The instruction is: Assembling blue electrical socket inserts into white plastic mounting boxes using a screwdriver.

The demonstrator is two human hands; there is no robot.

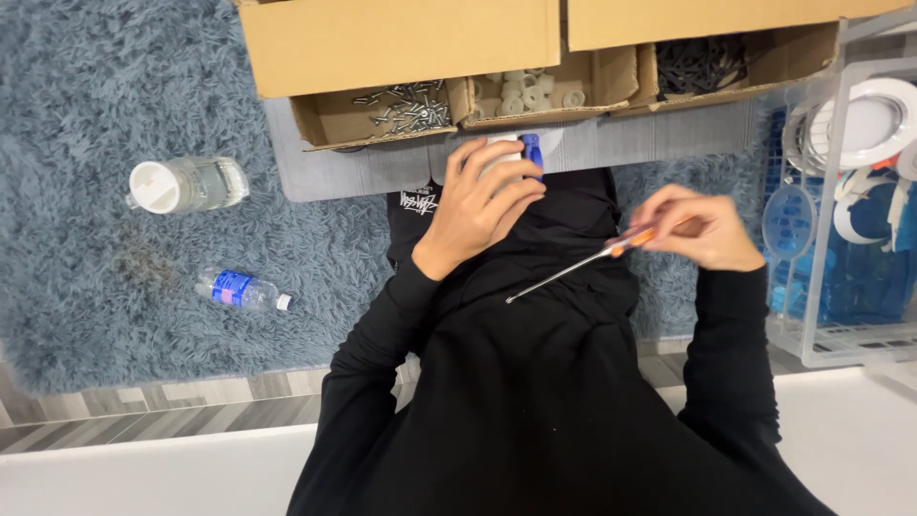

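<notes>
A cardboard box [401, 43] with opened flaps is seen along the far edge of the grey floor mat [325, 177], and it is divided into three compartments. In the left compartment loose metal screws [409, 107] are heaped; in the middle one white plastic rings [530, 91] are gathered; in the right one a tangle of black parts [700, 63] is held, too small to be told apart. Off the mat's right edge a clear plastic rack [826, 287] is stood, in which round white and blue fittings [864, 124] are stacked. On the shaggy blue rug [105, 96], well apart from the box, a clear jar with a white lid [186, 184] is laid on its side, and nearer the person a small water bottle with a blue label [241, 290] is laid down too. The left hand [478, 205] is raised over the lap at the mat's near edge, its fingers curled round a white part with a blue piece [528, 153], which is gripped from above. The right hand [697, 227] is held beside it, to the right, with the fingers closed on the orange handle of a screwdriver [573, 270]. The thin metal shaft is pointed down and leftward across the black clothing, the tip being free of any contact.
</notes>
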